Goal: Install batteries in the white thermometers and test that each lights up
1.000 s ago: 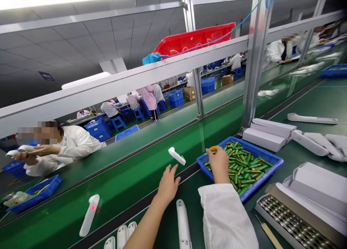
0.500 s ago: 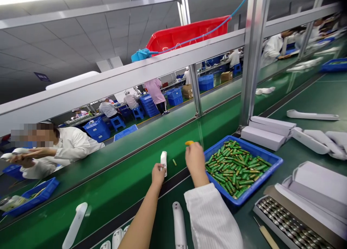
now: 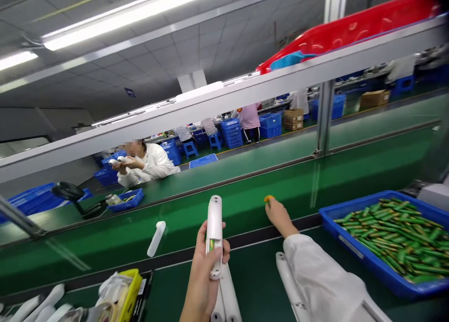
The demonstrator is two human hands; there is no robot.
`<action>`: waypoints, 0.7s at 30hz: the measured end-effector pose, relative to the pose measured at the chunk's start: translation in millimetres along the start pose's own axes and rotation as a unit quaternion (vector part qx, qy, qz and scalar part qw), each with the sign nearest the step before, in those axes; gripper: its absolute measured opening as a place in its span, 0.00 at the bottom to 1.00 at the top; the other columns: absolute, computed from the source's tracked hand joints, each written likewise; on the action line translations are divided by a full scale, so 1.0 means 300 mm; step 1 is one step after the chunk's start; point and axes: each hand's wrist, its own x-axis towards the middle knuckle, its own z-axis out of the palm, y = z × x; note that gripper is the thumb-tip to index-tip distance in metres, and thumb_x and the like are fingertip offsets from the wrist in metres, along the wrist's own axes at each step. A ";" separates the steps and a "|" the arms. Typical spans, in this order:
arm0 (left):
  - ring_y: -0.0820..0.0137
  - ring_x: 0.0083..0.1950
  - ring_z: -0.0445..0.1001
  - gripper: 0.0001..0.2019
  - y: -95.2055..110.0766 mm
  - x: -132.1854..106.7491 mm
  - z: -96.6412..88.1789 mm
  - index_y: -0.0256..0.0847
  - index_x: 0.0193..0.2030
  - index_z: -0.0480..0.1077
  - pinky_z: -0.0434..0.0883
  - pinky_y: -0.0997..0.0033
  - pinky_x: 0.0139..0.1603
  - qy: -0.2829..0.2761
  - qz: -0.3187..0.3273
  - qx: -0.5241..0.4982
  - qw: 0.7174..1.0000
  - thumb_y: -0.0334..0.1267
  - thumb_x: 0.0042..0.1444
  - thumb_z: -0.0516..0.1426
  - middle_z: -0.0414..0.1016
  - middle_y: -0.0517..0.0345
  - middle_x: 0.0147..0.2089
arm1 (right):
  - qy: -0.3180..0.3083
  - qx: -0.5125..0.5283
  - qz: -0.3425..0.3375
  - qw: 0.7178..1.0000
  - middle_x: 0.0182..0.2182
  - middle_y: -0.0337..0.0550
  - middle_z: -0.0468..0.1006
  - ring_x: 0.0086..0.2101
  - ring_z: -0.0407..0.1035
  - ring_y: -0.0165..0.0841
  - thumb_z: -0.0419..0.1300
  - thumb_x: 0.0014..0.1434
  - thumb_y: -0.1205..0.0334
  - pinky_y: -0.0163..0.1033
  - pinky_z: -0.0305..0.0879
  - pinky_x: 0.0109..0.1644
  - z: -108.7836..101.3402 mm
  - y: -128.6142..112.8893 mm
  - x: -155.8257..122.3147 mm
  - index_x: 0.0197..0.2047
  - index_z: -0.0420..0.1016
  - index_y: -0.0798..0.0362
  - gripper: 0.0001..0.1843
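My left hand (image 3: 206,266) is closed around a long white plastic device (image 3: 214,219), held upright with two small holes near its top. Its lower compartment lies uncovered, and something green (image 3: 212,243) shows inside, partly behind my thumb. Over the green belt, my right hand (image 3: 279,215) has its fingers drawn together, with a small yellow-orange piece (image 3: 268,198) at the tips. Whether that piece is gripped or worn on a finger, I cannot tell. Below my left hand lie white devices (image 3: 228,294). Another white device (image 3: 287,282) rests beside my right sleeve.
A blue tray (image 3: 336,224) of green cylindrical cells (image 3: 393,233) stands at the right. On the belt (image 3: 182,233) lies a white part (image 3: 156,239). A yellow bin (image 3: 131,294) is at lower left. Across the belt, a person in white (image 3: 154,165) holds white parts.
The view has swung left. My left hand has raised the white device and turned its uncovered compartment toward me. The loose green cell near it on the belt is no longer seen there.
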 end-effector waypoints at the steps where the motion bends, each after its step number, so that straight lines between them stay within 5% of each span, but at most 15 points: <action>1: 0.75 0.30 0.66 0.23 0.020 -0.012 -0.015 0.46 0.57 0.63 0.66 0.73 0.31 -0.007 0.006 -0.028 1.000 0.41 0.54 0.60 0.69 0.47 0.54 | 0.004 0.022 -0.019 1.000 0.34 0.44 0.72 0.32 0.68 0.31 0.51 0.64 0.66 0.39 0.66 0.38 -0.029 -0.037 -0.022 0.41 0.70 0.60 0.08; 3: 0.76 0.28 0.63 0.18 0.051 -0.022 -0.046 0.45 0.55 0.64 0.64 0.73 0.29 -0.026 0.011 -0.083 0.996 0.45 0.59 0.55 0.70 0.46 0.51 | 0.006 0.066 -0.065 0.996 0.32 0.45 0.72 0.29 0.66 0.31 0.46 0.64 0.66 0.37 0.65 0.34 -0.088 -0.120 -0.107 0.41 0.70 0.59 0.12; 6: 0.74 0.31 0.64 0.15 0.082 -0.025 -0.082 0.45 0.52 0.66 0.65 0.73 0.33 -0.044 0.011 -0.146 0.988 0.41 0.58 0.56 0.70 0.50 0.45 | -0.010 0.163 -0.145 0.976 0.28 0.40 0.72 0.28 0.67 0.31 0.45 0.65 0.53 0.34 0.65 0.30 -0.153 -0.246 -0.324 0.47 0.68 0.53 0.16; 8: 0.72 0.32 0.64 0.15 0.093 -0.030 -0.094 0.42 0.49 0.68 0.67 0.72 0.36 -0.051 0.014 -0.172 0.984 0.37 0.53 0.59 0.69 0.53 0.37 | -0.021 0.333 -0.206 0.920 0.28 0.41 0.72 0.26 0.67 0.32 0.56 0.59 0.49 0.34 0.64 0.27 -0.164 -0.318 -0.489 0.44 0.69 0.51 0.16; 11: 0.73 0.30 0.63 0.13 0.100 -0.043 -0.096 0.37 0.43 0.70 0.67 0.74 0.33 -0.059 0.014 -0.206 0.977 0.41 0.52 0.59 0.63 0.58 0.29 | -0.038 0.353 -0.292 0.888 0.25 0.39 0.71 0.23 0.65 0.30 0.61 0.56 0.56 0.33 0.61 0.24 -0.129 -0.389 -0.671 0.34 0.70 0.50 0.07; 15: 0.72 0.33 0.67 0.14 0.113 -0.062 -0.087 0.35 0.39 0.70 0.70 0.72 0.39 -0.034 0.039 -0.234 0.971 0.46 0.58 0.54 0.65 0.56 0.30 | 0.041 0.217 -0.477 0.851 0.19 0.36 0.63 0.19 0.58 0.28 0.56 0.59 0.66 0.35 0.54 0.23 -0.031 -0.408 -0.728 0.27 0.62 0.50 0.10; 17: 0.70 0.39 0.71 0.14 0.123 -0.065 -0.089 0.35 0.40 0.71 0.71 0.66 0.50 0.000 0.076 -0.224 0.972 0.45 0.60 0.52 0.69 0.54 0.34 | 0.076 0.188 -0.506 0.839 0.19 0.37 0.63 0.20 0.56 0.28 0.53 0.61 0.66 0.36 0.52 0.23 0.012 -0.395 -0.716 0.26 0.59 0.50 0.12; 21: 0.67 0.43 0.74 0.16 0.138 -0.061 -0.103 0.36 0.44 0.71 0.66 0.56 0.59 0.051 0.117 -0.206 0.970 0.44 0.62 0.48 0.72 0.51 0.42 | -0.040 0.206 -0.472 0.856 0.23 0.39 0.67 0.21 0.59 0.30 0.47 0.65 0.57 0.36 0.55 0.22 0.051 -0.364 -0.702 0.32 0.62 0.49 0.10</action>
